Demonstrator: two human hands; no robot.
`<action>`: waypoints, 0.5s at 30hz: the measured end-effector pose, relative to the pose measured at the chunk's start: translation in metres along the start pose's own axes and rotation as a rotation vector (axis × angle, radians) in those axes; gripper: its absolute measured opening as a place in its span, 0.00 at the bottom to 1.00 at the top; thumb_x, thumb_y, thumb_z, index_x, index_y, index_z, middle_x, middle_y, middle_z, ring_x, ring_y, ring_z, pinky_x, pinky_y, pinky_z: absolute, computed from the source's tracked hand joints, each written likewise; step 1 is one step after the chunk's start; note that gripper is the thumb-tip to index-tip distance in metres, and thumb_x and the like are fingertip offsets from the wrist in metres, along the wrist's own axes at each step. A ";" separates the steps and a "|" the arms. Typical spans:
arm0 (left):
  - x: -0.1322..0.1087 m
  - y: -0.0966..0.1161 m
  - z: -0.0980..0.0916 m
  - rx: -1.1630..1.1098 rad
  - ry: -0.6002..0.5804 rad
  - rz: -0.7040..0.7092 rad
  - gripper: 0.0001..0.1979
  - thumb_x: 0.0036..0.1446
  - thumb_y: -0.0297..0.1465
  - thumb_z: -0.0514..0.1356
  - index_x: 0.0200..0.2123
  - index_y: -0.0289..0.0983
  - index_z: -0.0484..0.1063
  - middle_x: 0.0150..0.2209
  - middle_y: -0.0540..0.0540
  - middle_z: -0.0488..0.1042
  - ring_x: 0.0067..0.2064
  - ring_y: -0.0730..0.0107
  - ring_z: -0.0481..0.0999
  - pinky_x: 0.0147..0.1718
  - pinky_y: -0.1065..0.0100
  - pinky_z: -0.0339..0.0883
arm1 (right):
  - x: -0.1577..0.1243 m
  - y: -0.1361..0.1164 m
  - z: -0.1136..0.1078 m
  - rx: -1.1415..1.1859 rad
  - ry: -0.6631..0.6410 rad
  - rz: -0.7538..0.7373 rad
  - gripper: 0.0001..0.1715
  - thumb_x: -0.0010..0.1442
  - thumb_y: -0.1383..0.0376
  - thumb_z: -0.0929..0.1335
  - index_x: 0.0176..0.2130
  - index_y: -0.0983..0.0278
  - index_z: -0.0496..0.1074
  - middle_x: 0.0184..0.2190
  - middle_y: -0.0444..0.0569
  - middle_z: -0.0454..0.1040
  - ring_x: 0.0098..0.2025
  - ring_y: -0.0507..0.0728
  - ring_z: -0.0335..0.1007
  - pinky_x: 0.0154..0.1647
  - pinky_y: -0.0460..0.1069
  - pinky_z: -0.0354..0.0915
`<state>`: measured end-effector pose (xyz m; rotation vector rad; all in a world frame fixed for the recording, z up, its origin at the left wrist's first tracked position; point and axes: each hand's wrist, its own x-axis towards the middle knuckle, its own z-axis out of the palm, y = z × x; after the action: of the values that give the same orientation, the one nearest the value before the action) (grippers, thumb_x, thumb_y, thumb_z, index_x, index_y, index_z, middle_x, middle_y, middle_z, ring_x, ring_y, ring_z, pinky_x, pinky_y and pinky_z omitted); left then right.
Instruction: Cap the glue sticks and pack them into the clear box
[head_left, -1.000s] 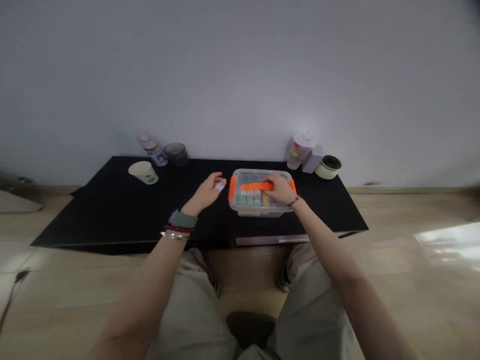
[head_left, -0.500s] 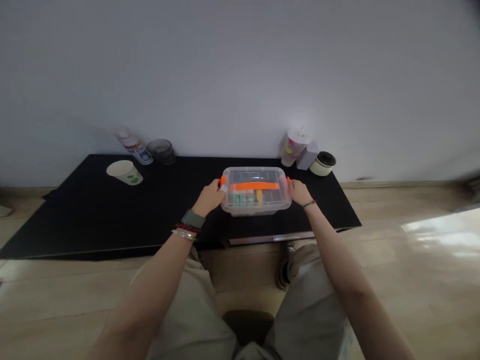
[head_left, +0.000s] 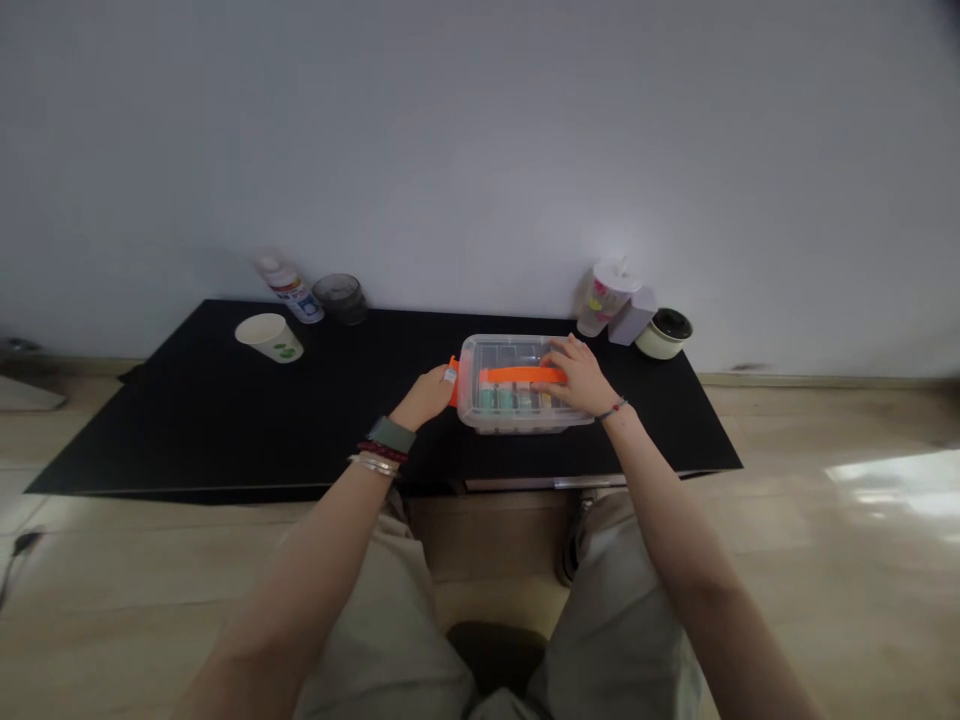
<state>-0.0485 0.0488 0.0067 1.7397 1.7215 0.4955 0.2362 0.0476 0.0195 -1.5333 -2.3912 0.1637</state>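
A clear plastic storage box (head_left: pixel 517 412) with a lid and an orange carrying handle (head_left: pixel 521 375) sits near the front of the black table. Green and yellow items show blurrily through its lid. At the box's left end, my left hand (head_left: pixel 426 393) has its fingers closed on an orange latch (head_left: pixel 454 382), which sticks outward from the rim. My right hand (head_left: pixel 579 378) lies over the right part of the lid, its curled fingers and thumb on either side of the handle's right end. That hand hides the right latch and part of the lid.
The black table (head_left: pixel 360 400) stands against a pale wall. On its left are a paper cup (head_left: pixel 271 340), a spray can (head_left: pixel 292 292) and a dark glass bowl (head_left: pixel 341 298). Back right hold a lidded cup (head_left: pixel 604 300), a small white box (head_left: pixel 632 316) and a lidded pot (head_left: pixel 664 335).
My right hand has moved from the box's right end onto the lid and handle. The left latch now juts outward under my left hand. The view has shifted slightly.
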 end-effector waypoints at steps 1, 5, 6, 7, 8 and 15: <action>0.002 -0.006 0.002 -0.066 -0.006 0.008 0.17 0.66 0.32 0.45 0.38 0.34 0.73 0.42 0.38 0.79 0.45 0.57 0.78 0.45 0.62 0.69 | 0.002 0.000 -0.001 -0.010 -0.011 0.002 0.24 0.61 0.47 0.69 0.48 0.61 0.75 0.66 0.55 0.62 0.72 0.73 0.45 0.68 0.69 0.47; 0.006 -0.022 0.015 -0.373 -0.012 -0.017 0.18 0.64 0.41 0.49 0.34 0.35 0.71 0.32 0.44 0.77 0.36 0.62 0.75 0.38 0.63 0.70 | 0.008 -0.001 -0.005 -0.074 -0.030 -0.050 0.22 0.64 0.48 0.67 0.43 0.64 0.74 0.64 0.58 0.65 0.70 0.73 0.49 0.66 0.70 0.48; 0.006 -0.024 0.017 -0.449 -0.014 -0.036 0.17 0.62 0.43 0.52 0.33 0.36 0.71 0.30 0.45 0.76 0.35 0.63 0.74 0.37 0.63 0.70 | 0.009 -0.002 -0.005 -0.101 -0.031 -0.076 0.22 0.65 0.49 0.66 0.43 0.65 0.73 0.63 0.60 0.65 0.70 0.73 0.51 0.66 0.69 0.49; 0.006 -0.025 0.020 -0.502 -0.016 -0.058 0.16 0.60 0.44 0.54 0.33 0.36 0.70 0.29 0.47 0.74 0.33 0.64 0.74 0.36 0.63 0.70 | 0.010 -0.004 -0.006 -0.131 -0.034 -0.098 0.23 0.66 0.49 0.65 0.44 0.66 0.73 0.62 0.62 0.66 0.69 0.72 0.53 0.66 0.68 0.50; 0.006 -0.025 0.021 -0.543 -0.023 -0.077 0.16 0.59 0.44 0.56 0.33 0.36 0.69 0.28 0.47 0.73 0.32 0.65 0.73 0.35 0.63 0.70 | 0.010 -0.006 -0.006 -0.158 -0.040 -0.111 0.23 0.67 0.50 0.64 0.46 0.67 0.72 0.62 0.64 0.66 0.68 0.72 0.55 0.65 0.66 0.52; 0.004 -0.018 0.021 -0.659 -0.077 -0.143 0.08 0.57 0.36 0.58 0.34 0.37 0.67 0.27 0.50 0.72 0.29 0.70 0.72 0.31 0.66 0.72 | 0.006 -0.018 -0.012 -0.198 -0.106 -0.076 0.26 0.69 0.50 0.61 0.54 0.67 0.68 0.54 0.64 0.73 0.63 0.70 0.61 0.58 0.59 0.61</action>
<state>-0.0480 0.0484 -0.0212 1.1409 1.3967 0.8087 0.2221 0.0451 0.0364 -1.5492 -2.6121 -0.0088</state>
